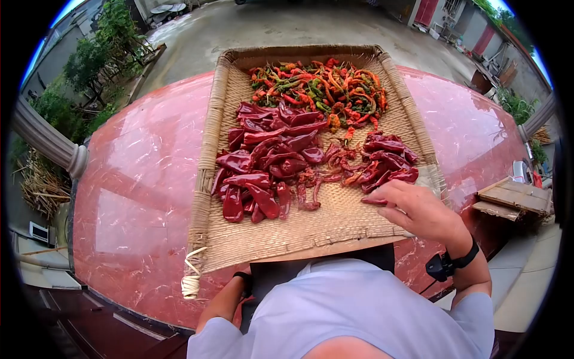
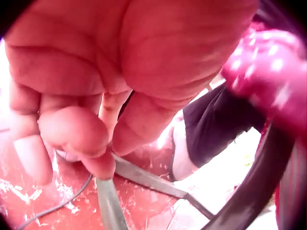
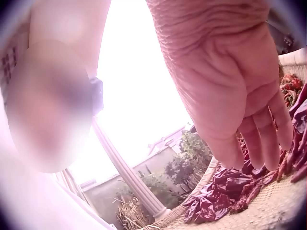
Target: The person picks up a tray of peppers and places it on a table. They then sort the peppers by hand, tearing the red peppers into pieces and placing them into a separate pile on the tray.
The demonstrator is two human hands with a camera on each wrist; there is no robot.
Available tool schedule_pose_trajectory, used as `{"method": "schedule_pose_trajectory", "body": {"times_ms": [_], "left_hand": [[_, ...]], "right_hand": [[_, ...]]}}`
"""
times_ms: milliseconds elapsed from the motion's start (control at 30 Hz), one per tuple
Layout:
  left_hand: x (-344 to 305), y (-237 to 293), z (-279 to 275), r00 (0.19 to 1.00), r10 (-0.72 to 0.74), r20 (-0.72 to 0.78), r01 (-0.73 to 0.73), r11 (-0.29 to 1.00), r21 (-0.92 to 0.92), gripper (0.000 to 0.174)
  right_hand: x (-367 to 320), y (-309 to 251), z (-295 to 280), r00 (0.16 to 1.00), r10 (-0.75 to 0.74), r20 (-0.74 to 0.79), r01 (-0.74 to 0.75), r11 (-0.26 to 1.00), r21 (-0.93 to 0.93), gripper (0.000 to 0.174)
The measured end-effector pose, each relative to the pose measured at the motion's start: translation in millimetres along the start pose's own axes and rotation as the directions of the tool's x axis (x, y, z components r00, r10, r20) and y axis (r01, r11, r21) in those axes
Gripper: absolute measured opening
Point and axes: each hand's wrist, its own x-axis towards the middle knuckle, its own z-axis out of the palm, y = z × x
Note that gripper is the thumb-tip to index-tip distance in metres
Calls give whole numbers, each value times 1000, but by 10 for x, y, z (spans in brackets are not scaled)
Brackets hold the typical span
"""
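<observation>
Near the right side of a woven tray (image 1: 335, 230), my right hand (image 1: 412, 209) reaches down beside a small pile of dark red dried chilies (image 1: 388, 157). Its thumb and forefinger pinch one red chili (image 1: 374, 201), low over the weave. In the right wrist view the right hand's (image 3: 230, 91) other fingers point down over wrinkled chilies (image 3: 223, 189). The tray hides my left hand in the head view. The left wrist view shows that left hand (image 2: 110, 72) with fingers loosely bent, close over grey strips (image 2: 148, 179) above the red floor.
A larger heap of dark red chilies (image 1: 263, 158) covers the tray's left middle. Thin orange, red and green chilies (image 1: 320, 90) spread at its far end. Red marble-like flooring (image 1: 143, 197) surrounds the tray. Wooden boards (image 1: 517, 196) lie at right, and a column (image 1: 54, 140) stands at left.
</observation>
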Motion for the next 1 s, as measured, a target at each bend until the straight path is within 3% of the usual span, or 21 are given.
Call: {"method": "schedule_pose_trajectory", "body": {"times_ms": [100, 167, 200, 233, 300, 367, 400, 500, 567, 633, 700, 800, 833, 900, 933, 967, 1000], "left_hand": [[-145, -61, -298, 974, 227, -27, -195, 889, 415, 27], [-448, -37, -610, 971, 196, -139, -149, 945, 292, 27], [-747, 103, -887, 986, -67, -153, 13, 943, -333, 22], [-1003, 273, -1138, 974, 9, -228, -51, 983, -179, 22], [-1374, 622, -1550, 992, -116, -39, 113, 991, -78, 22], [-1751, 1030, -1940, 1000, -20, 9, 21, 998, -66, 28], [-1867, 1089, -1965, 1000, 6, -4, -6, 997, -82, 23], [-2138, 1924, -2525, 938, 187, -291, -251, 946, -202, 16], [-2249, 2373, -2853, 920, 175, -351, -285, 913, -293, 22], [-2249, 2609, -3057, 856, 303, -419, -409, 893, -190, 21], [-2217, 2837, -3227, 917, 192, -349, -359, 777, -517, 21], [-1893, 3076, -3414, 863, 266, -429, -493, 628, -602, 22], [-1765, 3190, -3486, 860, 266, -436, -505, 567, -651, 22], [-1509, 3343, -3608, 826, 279, -490, -524, 698, -488, 26], [-1342, 3363, -3636, 808, 289, -514, -514, 771, -376, 25], [-1143, 3345, -3650, 787, 303, -537, -494, 831, -256, 25], [-929, 3301, -3644, 747, 330, -577, -454, 888, -78, 25]], "right_hand": [[704, 222, 140, 972, -143, -185, 97, 966, -241, 29], [1178, 387, 286, 962, -171, -215, 98, 945, -311, 30], [1409, 483, 365, 970, -148, -190, 76, 936, -343, 31], [1614, 582, 469, 972, -113, -207, 34, 935, -352, 32], [1935, 758, 708, 971, -45, -235, -46, 929, -368, 34], [2062, 929, 922, 930, -83, -358, -37, 948, -316, 33], [2081, 965, 970, 904, -96, -416, -31, 957, -288, 33], [2072, 949, 949, 915, -51, -400, -63, 962, -266, 28], [2001, 959, 949, 940, 23, -339, -101, 971, -216, 23], [1944, 971, 926, 958, 93, -272, -144, 974, -172, 20], [1923, 1034, 936, 957, 143, -254, -173, 980, -100, 24], [1923, 1109, 991, 932, 188, -310, -191, 981, 22, 35], [1902, 1049, 975, 939, 236, -251, -222, 971, 84, 39], [1863, 893, 867, 939, 316, -135, -286, 937, 200, 47], [1899, 958, 962, 948, 246, -201, -236, 969, 74, 55], [1815, 811, 868, 943, 303, -139, -296, 953, 69, 54], [1838, 881, 951, 943, 260, -209, -248, 965, 81, 53]]}}
